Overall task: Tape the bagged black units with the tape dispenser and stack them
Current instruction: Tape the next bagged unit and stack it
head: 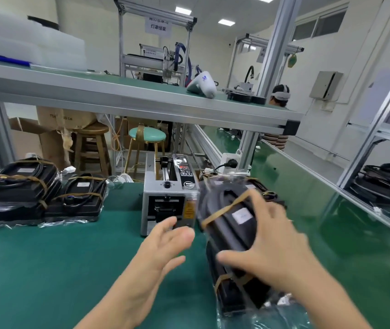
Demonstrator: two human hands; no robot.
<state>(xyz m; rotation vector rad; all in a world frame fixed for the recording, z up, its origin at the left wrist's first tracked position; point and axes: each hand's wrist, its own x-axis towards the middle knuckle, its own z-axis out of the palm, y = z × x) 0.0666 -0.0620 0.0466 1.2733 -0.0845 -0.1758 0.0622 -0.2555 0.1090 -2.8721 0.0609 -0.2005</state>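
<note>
Right hand (274, 248) grips bagged black unit (232, 224), lengthwise away; left hand (163, 245) open.

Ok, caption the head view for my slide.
At the tape dispenser on the green bench, right hand grips a bagged black unit; open left hand reaches toward the dispenser.

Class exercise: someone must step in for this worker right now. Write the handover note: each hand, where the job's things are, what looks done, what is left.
Left hand: open, fingers straight, in front of the tape dispenser, holding nothing.
Right hand: gripping the tilted bagged black unit just right of the dispenser.
Done: two banded stacks of bagged units sit at the left of the green table.
Left: tape the held unit and stack it. More bagged units lie on the shelf at the right; whether they are taped cannot be told.
</note>
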